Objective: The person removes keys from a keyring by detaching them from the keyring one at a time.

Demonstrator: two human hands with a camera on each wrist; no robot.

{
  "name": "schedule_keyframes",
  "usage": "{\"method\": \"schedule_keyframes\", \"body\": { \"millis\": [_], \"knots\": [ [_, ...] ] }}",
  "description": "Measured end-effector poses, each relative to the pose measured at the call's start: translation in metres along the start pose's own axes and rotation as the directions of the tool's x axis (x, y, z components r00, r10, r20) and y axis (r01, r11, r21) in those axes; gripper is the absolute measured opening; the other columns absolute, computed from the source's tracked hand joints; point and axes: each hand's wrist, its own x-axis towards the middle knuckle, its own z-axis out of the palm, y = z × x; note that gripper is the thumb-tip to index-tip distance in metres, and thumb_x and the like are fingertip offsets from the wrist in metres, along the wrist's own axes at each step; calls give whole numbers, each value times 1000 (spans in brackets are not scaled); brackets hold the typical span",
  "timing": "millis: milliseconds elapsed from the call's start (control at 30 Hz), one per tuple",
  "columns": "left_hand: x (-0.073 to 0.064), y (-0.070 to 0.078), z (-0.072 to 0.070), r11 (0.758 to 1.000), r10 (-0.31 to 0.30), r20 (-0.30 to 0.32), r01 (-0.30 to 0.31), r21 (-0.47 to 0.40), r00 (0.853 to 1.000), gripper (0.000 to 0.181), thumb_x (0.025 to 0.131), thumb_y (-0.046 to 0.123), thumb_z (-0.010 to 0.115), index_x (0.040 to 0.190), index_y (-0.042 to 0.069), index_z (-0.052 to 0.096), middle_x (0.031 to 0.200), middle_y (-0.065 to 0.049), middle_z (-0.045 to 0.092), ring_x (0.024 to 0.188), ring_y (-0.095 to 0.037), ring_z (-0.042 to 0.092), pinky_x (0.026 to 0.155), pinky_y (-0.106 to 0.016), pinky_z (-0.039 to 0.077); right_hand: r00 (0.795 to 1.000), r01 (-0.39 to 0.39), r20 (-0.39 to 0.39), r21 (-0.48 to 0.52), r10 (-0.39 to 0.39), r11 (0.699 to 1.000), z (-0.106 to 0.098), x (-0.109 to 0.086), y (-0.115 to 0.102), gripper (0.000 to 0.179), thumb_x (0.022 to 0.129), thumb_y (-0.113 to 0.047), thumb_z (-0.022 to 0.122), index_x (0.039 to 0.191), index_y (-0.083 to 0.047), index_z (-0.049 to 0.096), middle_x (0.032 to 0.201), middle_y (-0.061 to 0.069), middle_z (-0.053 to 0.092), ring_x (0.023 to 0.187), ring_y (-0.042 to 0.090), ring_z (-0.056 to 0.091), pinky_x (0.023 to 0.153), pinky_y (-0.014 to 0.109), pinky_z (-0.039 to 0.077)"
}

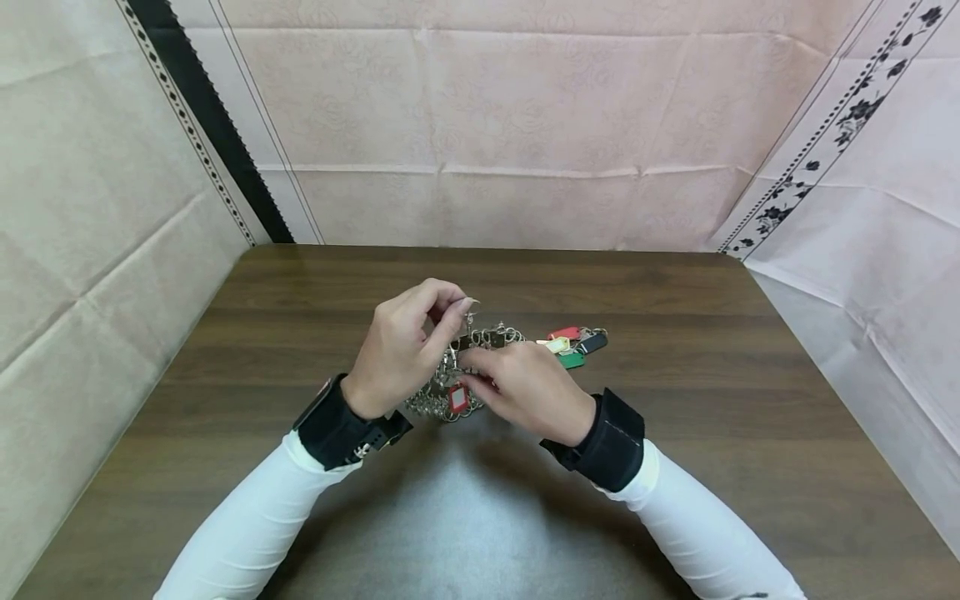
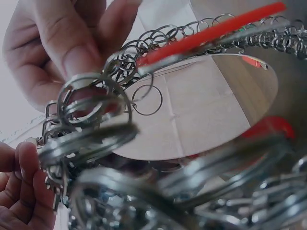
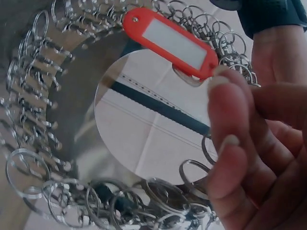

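Both hands are at a round frame [image 3: 76,115] set around with many linked metal rings [image 1: 431,402]. Whether its pale middle is an opening or a mirror, I cannot tell. My left hand [image 1: 416,342] pinches a key ring [image 2: 96,103] at the upper side, thumb against index finger. From the right, my right hand [image 1: 528,387] has its thumb and index finger curled at another ring [image 3: 208,151], partly hidden by the fingers. A red key tag [image 3: 170,40] with a white label hangs among the rings, near the right fingertips.
Right of the rings lie a red tag [image 1: 564,332], a yellow tag [image 1: 555,344], a green tag [image 1: 572,361] and a dark tag [image 1: 592,342]. Everything is on a brown wooden table [image 1: 300,517]. Pale patterned cloth [image 1: 525,100] hangs behind and at both sides.
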Motion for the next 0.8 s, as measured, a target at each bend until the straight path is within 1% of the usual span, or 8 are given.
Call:
{"method": "schedule_keyframes", "body": {
  "millis": [133,367,467,567,667,800],
  "knots": [
    [0,0,1,1000,-5,2,5,-4,1000,11,94,15,59,93,5,62,73,1,56,64,-5,46,52,-20,37,1000,-24,2,86,23,996,0,0,1,9,91,-18,64,96,-12,68,66,-10,56,53,-1,44,48,17,37],
    [0,-2,-1,1000,-10,6,10,11,1000,12,95,16,58,93,4,62,72,0,56,64,-5,47,52,-20,37,999,-47,7,135,46,990,-6,0,3,7,92,-15,58,91,-14,66,64,-12,51,53,0,42,47,19,36],
    [0,-2,-1,1000,-16,3,16,0,1000,11,95,15,58,93,4,62,73,0,56,65,-5,48,52,-21,37,998,-68,28,191,63,979,-11,-1,3,6,92,-13,58,90,-13,63,65,-11,50,54,1,41,48,20,37],
    [0,-2,-1,1000,-21,-1,21,-8,1000,11,95,15,57,92,5,61,73,1,56,65,-5,48,53,-20,37,996,-74,60,230,62,970,-13,0,3,5,91,-11,56,89,-13,60,67,-9,50,56,2,43,50,20,39],
    [0,-2,-1,1000,-21,-3,21,-6,1000,12,96,15,57,92,4,61,73,1,56,66,-5,48,53,-20,38,996,-65,79,239,48,969,-11,0,3,5,91,-13,58,86,-14,57,67,-9,50,58,2,44,53,19,40],
    [0,-2,0,1000,-20,6,20,2,1000,12,95,16,58,93,5,61,72,2,57,65,-5,48,52,-20,37,997,-55,71,227,40,972,-6,0,4,12,93,-21,61,85,-14,56,66,-10,51,57,1,44,53,18,40]
  ]
}}
